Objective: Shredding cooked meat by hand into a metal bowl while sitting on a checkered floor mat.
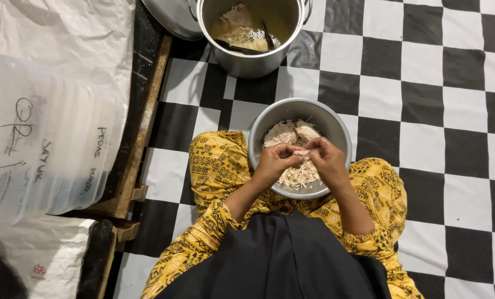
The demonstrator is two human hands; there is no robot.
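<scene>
A round metal bowl (336, 127) rests on my lap, on yellow patterned trousers. It holds pale cooked chicken pieces (283, 133) at the back and a heap of shredded chicken (300, 176) at the front. My left hand (274, 161) and my right hand (326, 159) meet over the bowl, fingertips together, both pinching one small piece of chicken (302, 154) between them.
A steel pot (247, 61) with yellowish broth, chicken and a dark utensil stands ahead on the black-and-white checkered floor (436, 111), its lid (173, 19) leaning at its left. A translucent plastic tub (42, 138), white sacks and a wooden pallet edge (142, 127) fill the left side.
</scene>
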